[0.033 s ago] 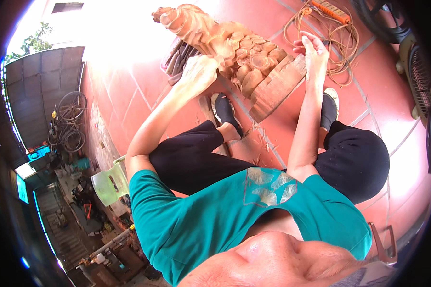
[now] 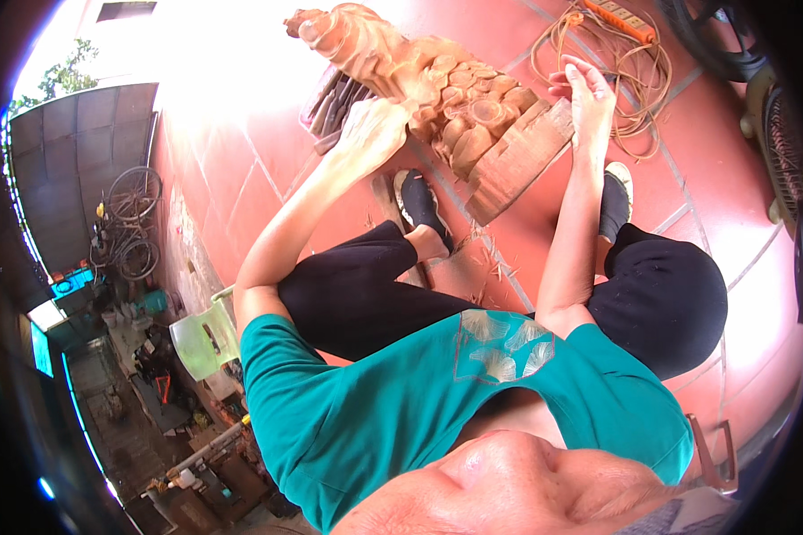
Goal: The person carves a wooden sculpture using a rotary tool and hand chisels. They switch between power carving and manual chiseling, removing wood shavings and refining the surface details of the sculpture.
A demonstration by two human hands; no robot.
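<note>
A brown wood carving, with rounded scale-like or pebbly lumps and a flowing upper end, lies aslant ahead of me. Its squared, uncarved base points toward my right side. My left hand is closed at the carving's near left edge, knuckles up; its fingertips are hidden against the wood. At the end of the base, my right hand touches the wood with its palm side, fingers raised and somewhat apart, holding nothing. Behind my left hand, a tray of dark chisel-like tools sits partly covered by the carving.
A coiled tan cable with an orange power strip lies beyond my right hand. A fan stands at far right. Wood shavings litter the red tiles between my feet. A pale green chair and bicycles are at left.
The view has shifted very slightly. Both hands keep their places on the carving.
</note>
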